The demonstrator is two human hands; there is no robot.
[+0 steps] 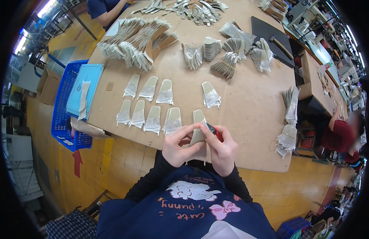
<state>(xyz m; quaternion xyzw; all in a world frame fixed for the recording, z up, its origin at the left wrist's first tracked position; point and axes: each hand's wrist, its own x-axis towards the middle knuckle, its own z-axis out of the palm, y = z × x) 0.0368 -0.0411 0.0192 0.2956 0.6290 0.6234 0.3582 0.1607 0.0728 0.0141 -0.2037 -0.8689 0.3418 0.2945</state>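
At the near edge of the table, my left hand pinches a pale tapered piece with whitish fabric at its lower end. Close against it, my right hand is closed around a small red and black tool; its kind is not clear. The tool's dark end is near the top of the held piece. Just beyond my fingers lies another tapered piece, partly covered by them. Two rows of similar pale pieces with frayed white fabric ends are spread to the left, and a single one lies farther off.
Bundled stacks of pieces cover the far left, with smaller bundles at far centre. A hammer rests on a black board. Beside the table's left edge stands a blue basket. Another person works opposite.
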